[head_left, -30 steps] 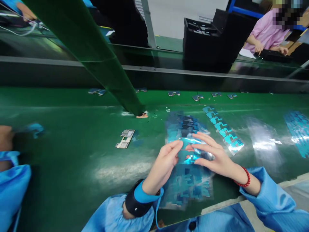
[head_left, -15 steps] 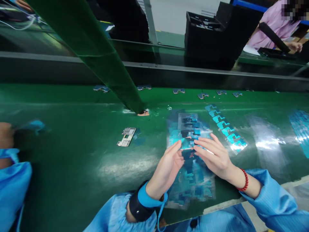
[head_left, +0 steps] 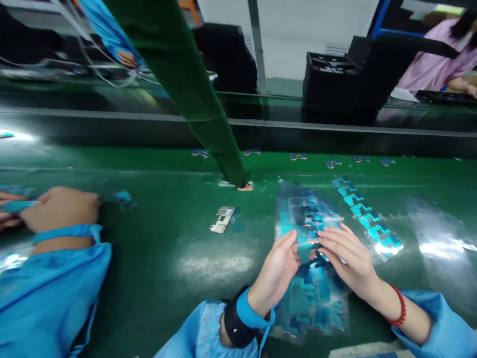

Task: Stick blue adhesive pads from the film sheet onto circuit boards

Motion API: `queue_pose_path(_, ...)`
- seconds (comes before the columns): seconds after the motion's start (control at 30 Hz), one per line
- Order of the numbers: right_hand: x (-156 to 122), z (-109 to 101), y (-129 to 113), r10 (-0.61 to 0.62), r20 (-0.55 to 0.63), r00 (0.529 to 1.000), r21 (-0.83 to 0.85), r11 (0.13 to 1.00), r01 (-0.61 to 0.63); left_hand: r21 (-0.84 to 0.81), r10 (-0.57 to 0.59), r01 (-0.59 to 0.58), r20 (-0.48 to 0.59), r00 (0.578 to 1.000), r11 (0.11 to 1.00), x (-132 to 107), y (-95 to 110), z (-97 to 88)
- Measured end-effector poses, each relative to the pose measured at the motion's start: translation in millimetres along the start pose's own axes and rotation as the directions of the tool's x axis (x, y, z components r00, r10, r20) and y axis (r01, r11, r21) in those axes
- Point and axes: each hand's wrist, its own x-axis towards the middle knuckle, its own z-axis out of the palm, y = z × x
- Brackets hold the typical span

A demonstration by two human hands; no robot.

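Observation:
My left hand and my right hand meet over a clear film sheet covered with blue stickers, which lies on the green belt. Between the fingertips of both hands sits one small blue sticker, pinched from either side. A small metal circuit board lies on the belt to the left of my hands. A strip of blue stickers lies to the right.
A slanted green post meets the belt just beyond the board. A co-worker's hand and blue sleeve are at the left. Several small parts line the far belt edge. Black trays stand behind; a person in pink works far right.
The view has swung left, bringing the co-worker's arm into view. My hands have drawn closer together, now pinching a single blue sticker over the sheet.

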Motion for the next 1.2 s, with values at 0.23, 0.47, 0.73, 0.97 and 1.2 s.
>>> queue_pose_path(0.23, -5, 6, 11, -0.048, -0.056, 0.997, 0.029, 0.998, 0.050, -0.017, -0.001, 0.001, 0.024, 1.000, 1.000, 4, -6, -3.6)
queue_pose_path(0.47, 2, -14, -4, 0.164, 0.096, 0.982, 0.332, 0.924, -0.187, 0.022, 0.051, -0.049, -0.078, 0.996, 0.999, 3, -4, -4.0)
queue_pose_path(0.73, 26, -37, -9, 0.603, 0.285, 0.745, 0.648, 0.451, -0.613, 0.665, 0.605, -0.452, -0.001, 0.796, 0.595, -12, -16, -9.7)
queue_pose_path(0.97, 24, -30, -14, 0.568, 0.419, 0.709, 0.587, 0.426, -0.688, 0.779, 0.470, -0.456, 0.237, 0.850, 0.430, -28, 2, 1.8)
queue_pose_path(1.2, 20, -29, -2, 0.629, 0.381, 0.677, 0.584, 0.404, -0.704, 0.735, 0.509, -0.437, 0.145, 0.848, 0.518, -26, 5, 2.9)
